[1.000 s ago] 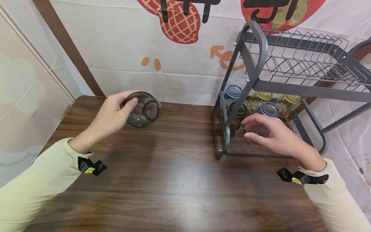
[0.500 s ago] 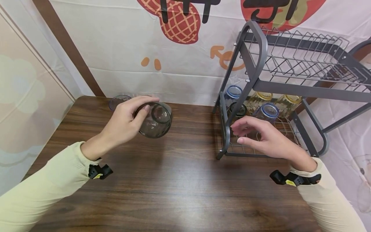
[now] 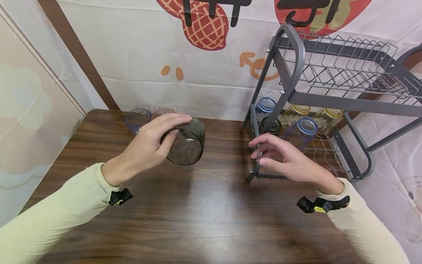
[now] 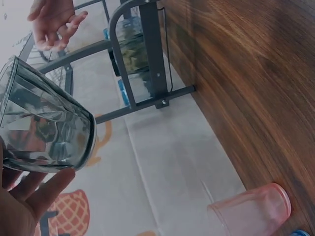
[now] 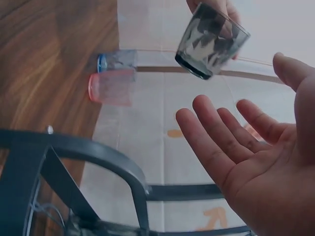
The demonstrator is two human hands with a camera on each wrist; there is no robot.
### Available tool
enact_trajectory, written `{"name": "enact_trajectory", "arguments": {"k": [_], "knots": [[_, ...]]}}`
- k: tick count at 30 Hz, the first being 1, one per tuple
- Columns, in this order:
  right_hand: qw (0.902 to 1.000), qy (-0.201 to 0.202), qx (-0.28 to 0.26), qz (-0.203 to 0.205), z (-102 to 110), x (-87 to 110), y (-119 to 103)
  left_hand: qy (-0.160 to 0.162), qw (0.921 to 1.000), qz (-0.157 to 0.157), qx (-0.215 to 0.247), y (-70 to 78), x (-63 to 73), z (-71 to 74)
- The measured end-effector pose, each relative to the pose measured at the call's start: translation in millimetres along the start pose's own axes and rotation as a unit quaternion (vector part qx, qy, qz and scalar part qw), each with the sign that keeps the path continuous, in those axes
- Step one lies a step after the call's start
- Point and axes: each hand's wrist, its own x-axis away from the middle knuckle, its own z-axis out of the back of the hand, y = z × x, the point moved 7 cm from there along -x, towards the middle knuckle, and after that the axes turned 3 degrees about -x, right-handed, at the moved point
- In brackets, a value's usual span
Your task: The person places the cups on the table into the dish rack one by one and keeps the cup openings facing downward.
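Observation:
My left hand [image 3: 146, 148] grips a smoky grey glass [image 3: 188, 146] near its rim, thumb on one side and fingers on the other. The glass is tilted above the table, its mouth towards me, and shows closely in the left wrist view [image 4: 49, 123]. My right hand [image 3: 283, 157] is in front of the rack's lower left corner, fingers relaxed and apart, holding nothing. In the right wrist view its palm faces the grey glass across a gap. Behind my left hand stand a blue glass [image 3: 136, 119] and a pink glass [image 5: 112, 87], side by side.
A dark grey two-tier rack [image 3: 349, 101] stands on the right of the wooden table [image 3: 211, 216]. Its lower shelf holds several upside-down glasses, among them a blue glass [image 3: 301, 132], a yellow glass [image 3: 328, 119] and a dark glass [image 3: 271, 125]. A printed cloth [image 3: 132, 44] hangs behind.
My left hand has carried the grey glass rightwards and towards me, tilting it further and uncovering the blue and pink glasses behind. My right hand has drawn left, away from the rack's shelf.

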Motion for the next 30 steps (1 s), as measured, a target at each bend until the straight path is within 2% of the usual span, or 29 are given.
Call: {"name": "enact_trajectory", "arguments": {"k": [5,10,13,17,22,30], "knots": [[0.9980,-0.003,-0.062,0.014,-11.5,-8.8,3.2,-0.005,0.9984,-0.050,-0.026,7.6,0.5,-4.8],[0.9919,0.002,-0.124,0.031,-18.2,-17.0,5.1,0.011,0.9913,-0.119,-0.056,18.3,-0.6,-7.4],[0.9846,-0.002,-0.168,0.049,-21.2,-22.4,5.2,0.025,0.9863,-0.151,-0.062,22.9,-1.2,-8.5],[0.9716,-0.008,-0.223,0.078,-24.8,-30.3,3.6,0.030,0.9813,-0.179,-0.065,25.0,-0.4,-11.3],[0.9674,-0.001,-0.242,0.076,-29.0,-37.1,4.6,0.034,0.9754,-0.205,-0.073,26.4,2.9,-16.3],[0.9760,-0.001,-0.216,0.024,-40.1,-43.6,8.4,0.028,0.9651,-0.245,-0.088,33.5,7.5,-23.8]]}}
